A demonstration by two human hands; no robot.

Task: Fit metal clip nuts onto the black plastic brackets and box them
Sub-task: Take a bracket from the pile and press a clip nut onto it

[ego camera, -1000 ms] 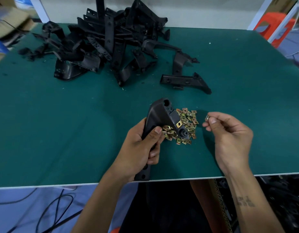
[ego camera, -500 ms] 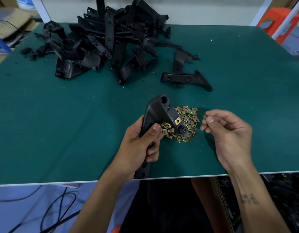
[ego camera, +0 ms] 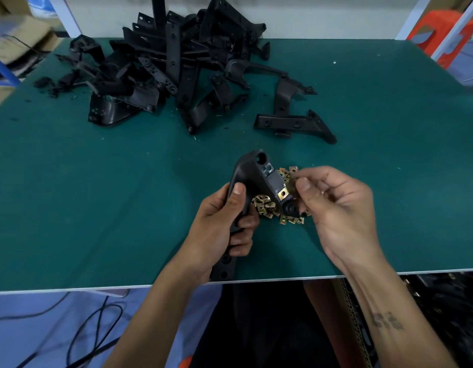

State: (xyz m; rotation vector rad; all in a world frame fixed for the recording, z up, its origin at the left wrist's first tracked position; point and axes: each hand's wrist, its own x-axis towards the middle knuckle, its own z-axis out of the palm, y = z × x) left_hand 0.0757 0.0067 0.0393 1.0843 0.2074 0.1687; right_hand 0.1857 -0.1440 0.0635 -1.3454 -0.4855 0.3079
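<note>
1. My left hand (ego camera: 219,224) grips the bracket (ego camera: 254,176) at counter (ego camera: 97,208) centre, steadying it.
2. My right hand (ego camera: 336,208) pinches a clip nut (ego camera: 291,185) at the bracket's 3 o'clock edge, beside a fitted nut (ego camera: 283,193).
3. Spare nuts (ego camera: 264,207) lie underneath, within reach.

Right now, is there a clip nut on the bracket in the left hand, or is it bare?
On: one brass clip nut sits clipped over the edge of the held bracket, near the right hand.
</note>
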